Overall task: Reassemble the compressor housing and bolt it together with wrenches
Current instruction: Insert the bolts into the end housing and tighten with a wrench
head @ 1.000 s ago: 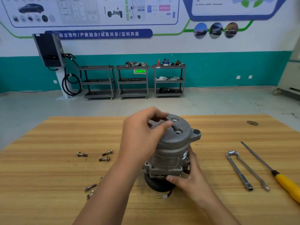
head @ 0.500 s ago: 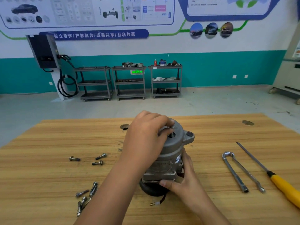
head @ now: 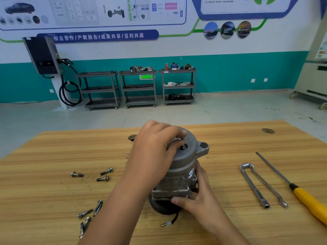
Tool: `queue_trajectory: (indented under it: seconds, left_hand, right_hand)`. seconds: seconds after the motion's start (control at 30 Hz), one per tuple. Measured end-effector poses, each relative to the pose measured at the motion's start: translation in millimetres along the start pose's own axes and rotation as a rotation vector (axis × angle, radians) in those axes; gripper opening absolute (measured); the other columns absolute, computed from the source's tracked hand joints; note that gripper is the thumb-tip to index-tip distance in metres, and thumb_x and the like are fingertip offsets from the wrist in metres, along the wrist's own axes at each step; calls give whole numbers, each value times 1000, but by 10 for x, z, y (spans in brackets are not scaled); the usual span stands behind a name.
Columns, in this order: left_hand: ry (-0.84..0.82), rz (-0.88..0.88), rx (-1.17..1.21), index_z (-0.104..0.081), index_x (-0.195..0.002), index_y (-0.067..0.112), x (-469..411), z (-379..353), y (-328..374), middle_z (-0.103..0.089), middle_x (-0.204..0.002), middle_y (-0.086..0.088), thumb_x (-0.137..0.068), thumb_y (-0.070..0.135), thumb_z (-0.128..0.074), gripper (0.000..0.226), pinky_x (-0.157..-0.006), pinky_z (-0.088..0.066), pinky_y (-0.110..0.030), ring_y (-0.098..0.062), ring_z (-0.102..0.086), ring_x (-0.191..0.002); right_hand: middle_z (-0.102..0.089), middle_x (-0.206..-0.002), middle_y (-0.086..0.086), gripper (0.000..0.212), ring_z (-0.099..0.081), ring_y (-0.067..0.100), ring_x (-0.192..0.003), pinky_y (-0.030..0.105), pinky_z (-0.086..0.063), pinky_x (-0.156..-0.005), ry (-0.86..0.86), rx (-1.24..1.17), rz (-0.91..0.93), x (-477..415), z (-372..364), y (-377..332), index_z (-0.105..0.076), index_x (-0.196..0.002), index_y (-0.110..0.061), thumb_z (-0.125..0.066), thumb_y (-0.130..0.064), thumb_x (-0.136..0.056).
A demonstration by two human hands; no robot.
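The grey metal compressor housing (head: 184, 161) stands upright on its black pulley in the middle of the wooden table (head: 230, 144). My left hand (head: 154, 151) lies over the top cover, fingertips pinching a bolt (head: 182, 141) that stands in a hole of the cover. My right hand (head: 196, 195) grips the housing's lower flange from the near right side. Three short bolts (head: 103, 174) lie to the left, and several long bolts (head: 90, 213) lie near the front left. A socket wrench and a thin wrench (head: 256, 184) lie to the right.
A yellow-handled screwdriver (head: 304, 195) lies at the far right of the table. A short wire with a connector (head: 168, 223) trails from the pulley toward me. Round holes mark the tabletop at the back. Tool carts and a wall charger stand across the floor.
My left hand has closed further over the cover, and the bolt sits lower in its hole. The view has shifted, bringing the long bolts at the front left into sight.
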State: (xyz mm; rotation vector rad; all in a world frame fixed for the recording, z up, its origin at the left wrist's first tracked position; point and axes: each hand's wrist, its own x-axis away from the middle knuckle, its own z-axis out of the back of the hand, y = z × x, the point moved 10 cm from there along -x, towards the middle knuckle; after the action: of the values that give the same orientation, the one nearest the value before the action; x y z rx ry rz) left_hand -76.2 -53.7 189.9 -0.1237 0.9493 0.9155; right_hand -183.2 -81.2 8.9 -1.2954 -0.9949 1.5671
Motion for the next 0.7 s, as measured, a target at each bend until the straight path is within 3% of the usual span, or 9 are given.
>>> queue_trajectory:
  seconds: [0.13, 0.23, 0.3, 0.37, 0.47, 0.7]
  left_hand:
    - [-31, 17, 10, -74, -81, 15, 2, -29, -11, -69, -78, 11, -73, 8, -79, 12, -71, -35, -12, -16, -55, -80]
    - [-85, 109, 62, -74, -86, 24, -10, -60, -105, -52, -72, 31, -76, 19, -78, 12, -73, -34, -7, -4, -49, -82]
    - [-120, 162, 109, -72, -88, 32, -2, -87, -162, -48, -71, 34, -73, 33, -77, 16, -73, -33, -6, 1, -46, -82]
    - [-141, 186, 131, -70, -89, 36, 7, -114, -179, -50, -73, 33, -72, 40, -75, 19, -72, -33, -7, 2, -45, -84]
    - [-144, 195, 127, -69, -88, 36, 5, -127, -178, -54, -77, 31, -77, 34, -74, 13, -72, -31, -4, 3, -43, -85]
    - [-147, 229, 193, -63, -97, 43, 41, -125, -222, -60, -80, 29, -79, 29, -74, 25, -72, -32, -3, 6, -46, -93]
  right_hand:
    - [-34, -126, -38, 107, -44, -8, -120, 30, -48, -98, -1, -2, 2, 4, 1, -3, -20, -139, -50, -85, -40, -54]
    - [-33, -125, -40, 107, -44, -11, -117, 21, -49, -93, -8, 2, 0, 8, -9, -6, -19, -139, -51, -84, -40, -55]
    - [-34, -124, -41, 107, -45, -11, -117, 17, -48, -89, -4, 7, -1, 8, -8, -6, -19, -138, -53, -84, -40, -54]
    - [-34, -125, -39, 108, -46, -9, -117, 22, -49, -92, -4, 17, -4, 7, -6, -3, -19, -139, -52, -84, -41, -53]
    - [-34, -126, -37, 109, -44, -7, -120, 31, -47, -99, -9, 24, -11, 8, -6, -5, -19, -139, -53, -84, -44, -53]
    - [-32, -130, -37, 106, -39, -5, -125, 37, -43, -104, -17, 29, -39, 21, -18, -29, -20, -138, -53, -83, -45, -53]
